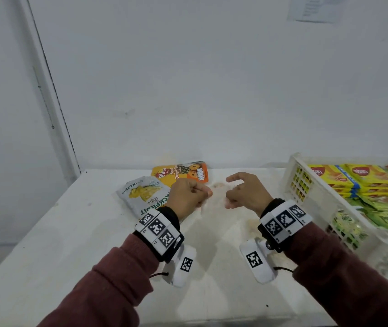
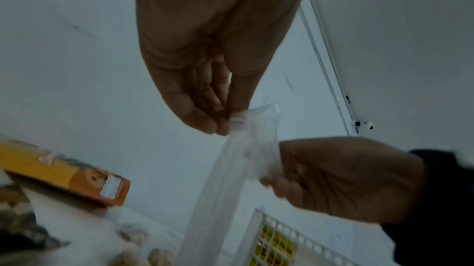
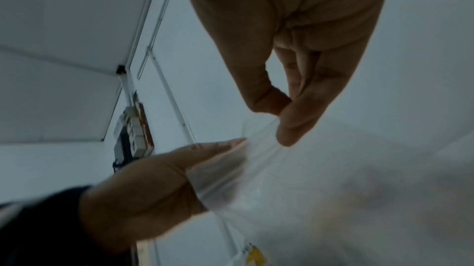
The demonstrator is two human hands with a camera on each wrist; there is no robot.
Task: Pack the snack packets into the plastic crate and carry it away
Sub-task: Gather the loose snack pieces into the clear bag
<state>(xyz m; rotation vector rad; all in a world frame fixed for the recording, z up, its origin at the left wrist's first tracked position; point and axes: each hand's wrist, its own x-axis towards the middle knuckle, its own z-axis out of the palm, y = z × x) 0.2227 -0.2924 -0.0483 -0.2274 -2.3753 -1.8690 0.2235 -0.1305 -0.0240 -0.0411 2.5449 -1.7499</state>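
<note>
- Left hand [image 1: 187,197] and right hand [image 1: 247,192] both pinch the clear snack bag [image 2: 246,161] above the surface [image 1: 70,232].
- Plastic crate [image 1: 315,199] sits right, holding packets.

White table [image 1: 46,244] against a plain white wall [image 1: 211,79], perhaps dimly lit.

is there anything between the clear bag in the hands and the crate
Nothing visible. Both hands, left and right, pinch the clear bag over the table; the stretch to the crate on the right looks bare.
</note>
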